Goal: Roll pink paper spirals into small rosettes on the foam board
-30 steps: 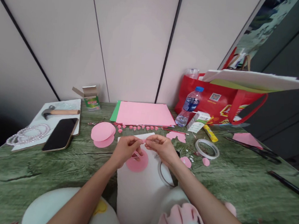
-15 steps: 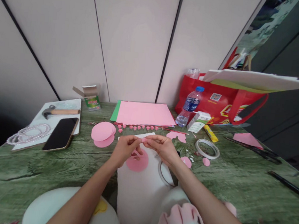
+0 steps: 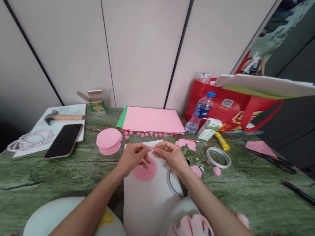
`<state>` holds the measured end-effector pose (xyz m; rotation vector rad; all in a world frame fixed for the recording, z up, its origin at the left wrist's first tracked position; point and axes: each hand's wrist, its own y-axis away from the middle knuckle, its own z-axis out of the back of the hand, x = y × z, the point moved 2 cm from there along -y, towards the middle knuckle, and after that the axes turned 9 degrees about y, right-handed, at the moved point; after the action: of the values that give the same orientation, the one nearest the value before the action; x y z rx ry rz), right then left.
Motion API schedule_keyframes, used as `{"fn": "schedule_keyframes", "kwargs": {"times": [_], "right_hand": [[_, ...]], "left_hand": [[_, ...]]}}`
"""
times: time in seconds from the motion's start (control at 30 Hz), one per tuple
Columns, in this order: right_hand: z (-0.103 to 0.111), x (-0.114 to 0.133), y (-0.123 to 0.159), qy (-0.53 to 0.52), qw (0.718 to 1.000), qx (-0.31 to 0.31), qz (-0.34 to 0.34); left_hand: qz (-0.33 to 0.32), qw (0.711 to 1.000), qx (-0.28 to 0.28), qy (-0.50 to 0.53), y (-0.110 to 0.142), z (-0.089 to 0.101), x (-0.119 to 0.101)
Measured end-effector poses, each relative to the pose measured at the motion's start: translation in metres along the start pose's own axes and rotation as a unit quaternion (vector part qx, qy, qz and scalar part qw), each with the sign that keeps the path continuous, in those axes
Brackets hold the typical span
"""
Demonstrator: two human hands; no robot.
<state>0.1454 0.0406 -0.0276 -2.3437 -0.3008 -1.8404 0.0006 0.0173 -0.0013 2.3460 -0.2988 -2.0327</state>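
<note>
Between the fingertips of my left hand [image 3: 134, 158] and my right hand [image 3: 170, 156] is a small piece of pink paper [image 3: 152, 148], pinched from both sides. My fingers partly hide its shape. Below my left hand a pink paper circle [image 3: 145, 171] lies on a white sheet [image 3: 144, 201]. A roll of tape [image 3: 174, 187] rests by my right wrist. Behind my hands runs a row of small rolled pink paper pieces [image 3: 146, 134]. More pink circles [image 3: 108, 138] are stacked to the left, and a scalloped pink paper scrap [image 3: 186, 144] lies to the right.
Pink paper sheets [image 3: 154, 119] lie at the back. Left are a phone [image 3: 64, 141], a hammer [image 3: 66, 117] and a beaded strand [image 3: 34, 140]. Right stand a water bottle [image 3: 201, 112], a red bag [image 3: 230, 106], a white tape roll [image 3: 218, 157] and scissors [image 3: 270, 156].
My fingers shift slightly around the small pink paper; my right fingertips draw in, then ease a little apart from the left. Everything on the table stays in place.
</note>
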Motion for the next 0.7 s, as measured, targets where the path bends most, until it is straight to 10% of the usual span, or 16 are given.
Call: {"fn": "schedule_keyframes", "kwargs": {"times": [0.7], "right_hand": [[0.0020,-0.0017,-0.0010,0.001,1.000,-0.014,-0.005]], "left_hand": [[-0.001,1.000,0.001,0.012,-0.0020,0.0018,0.0021]]}}
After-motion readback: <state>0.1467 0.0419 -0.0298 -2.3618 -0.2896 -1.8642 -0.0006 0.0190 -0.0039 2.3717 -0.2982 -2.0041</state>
